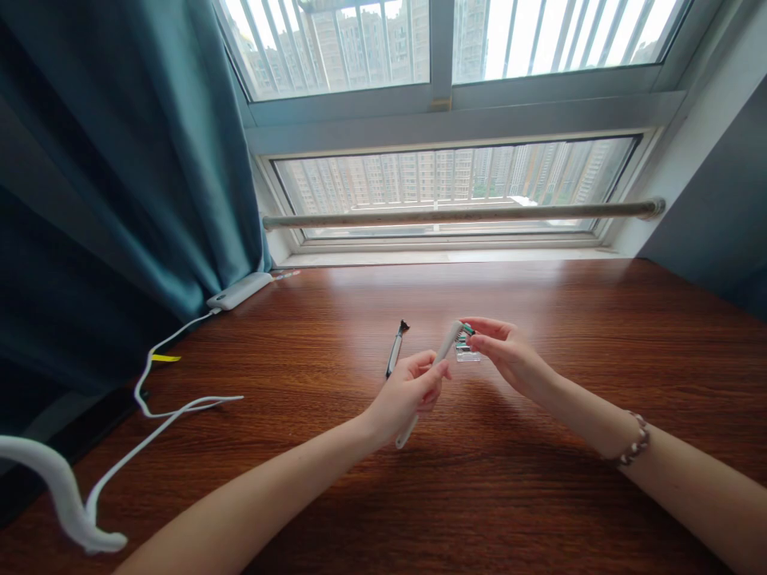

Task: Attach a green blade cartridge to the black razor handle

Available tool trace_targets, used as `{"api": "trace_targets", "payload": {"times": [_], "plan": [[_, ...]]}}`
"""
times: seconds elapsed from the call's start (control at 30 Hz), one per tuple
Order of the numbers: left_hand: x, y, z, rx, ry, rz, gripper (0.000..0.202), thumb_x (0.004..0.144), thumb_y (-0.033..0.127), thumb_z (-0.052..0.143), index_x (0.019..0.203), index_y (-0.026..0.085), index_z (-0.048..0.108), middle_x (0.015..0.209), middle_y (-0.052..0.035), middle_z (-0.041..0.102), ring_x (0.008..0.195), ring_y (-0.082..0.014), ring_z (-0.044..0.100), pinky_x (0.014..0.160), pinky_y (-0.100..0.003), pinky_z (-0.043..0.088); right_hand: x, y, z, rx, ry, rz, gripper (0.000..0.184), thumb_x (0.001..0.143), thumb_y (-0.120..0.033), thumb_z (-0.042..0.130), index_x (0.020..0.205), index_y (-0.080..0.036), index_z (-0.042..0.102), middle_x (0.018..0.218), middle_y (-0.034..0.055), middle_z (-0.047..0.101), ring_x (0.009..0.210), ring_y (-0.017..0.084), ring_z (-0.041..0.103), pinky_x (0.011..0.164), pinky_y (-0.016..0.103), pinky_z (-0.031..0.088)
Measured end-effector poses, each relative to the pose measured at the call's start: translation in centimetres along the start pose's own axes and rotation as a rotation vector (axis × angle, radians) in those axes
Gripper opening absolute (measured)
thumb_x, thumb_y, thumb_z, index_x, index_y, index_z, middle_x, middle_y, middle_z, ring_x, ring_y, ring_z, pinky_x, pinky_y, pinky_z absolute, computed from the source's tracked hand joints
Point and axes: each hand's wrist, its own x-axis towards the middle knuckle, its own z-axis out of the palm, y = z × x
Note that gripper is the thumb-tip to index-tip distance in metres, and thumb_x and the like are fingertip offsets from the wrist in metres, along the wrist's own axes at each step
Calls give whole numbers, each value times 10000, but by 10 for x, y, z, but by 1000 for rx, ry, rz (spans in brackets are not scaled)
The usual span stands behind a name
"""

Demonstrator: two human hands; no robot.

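Note:
My left hand (416, 383) is closed around a slim white handle (447, 343), apparently a razor handle, held at a slant with its upper end to the right. Its lower end sticks out below my fingers. My right hand (506, 347) pinches a small dark green piece (469, 329), which looks like a razor blade cartridge, right beside the top of the handle. Whether the two parts touch is too small to tell. Just behind lies a clear plastic case (468, 357) with green parts in it. A black and silver razor (395, 351) lies beyond my left hand.
A brown wooden tabletop (335, 303) spreads below a window with a metal rail (467, 214). At the left are a white power strip (240, 291), a white cable (144, 375), a yellow strip (166, 358), a curved white tube (51, 471) and a blue curtain (180, 160).

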Motion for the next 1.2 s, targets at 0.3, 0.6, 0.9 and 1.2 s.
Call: {"api": "trace_targets", "payload": {"times": [0.3,0.6,0.9,1.2], "plan": [[2,0,-3,78,7,-20,295,777,452,478,730,160,473,447,85,296,385,-41,235,384,-177,166,0,2,-1,-48,-8,-11,337,648,-271,688,972,-196,639,944,68,644,814,171,557,739,306,406],[3,-2,-6,99,14,-26,322,760,482,485,726,161,476,441,84,307,378,-44,235,370,-179,173,1,4,-2,-90,1,-32,345,643,-302,687,967,-192,645,937,73,650,810,189,562,743,334,408],[3,0,-5,130,5,46,256,791,406,482,731,157,481,435,83,313,389,-44,255,383,-183,191,1,3,-4,-135,-80,-57,368,654,-276,682,1012,-215,626,816,24,632,759,158,540,712,305,385],[3,1,-5,51,27,44,266,785,422,484,730,162,478,421,95,278,373,-36,220,381,-178,164,1,3,-3,-53,-145,-28,411,649,-218,687,1051,-207,600,846,45,657,770,160,565,736,324,397]]}}
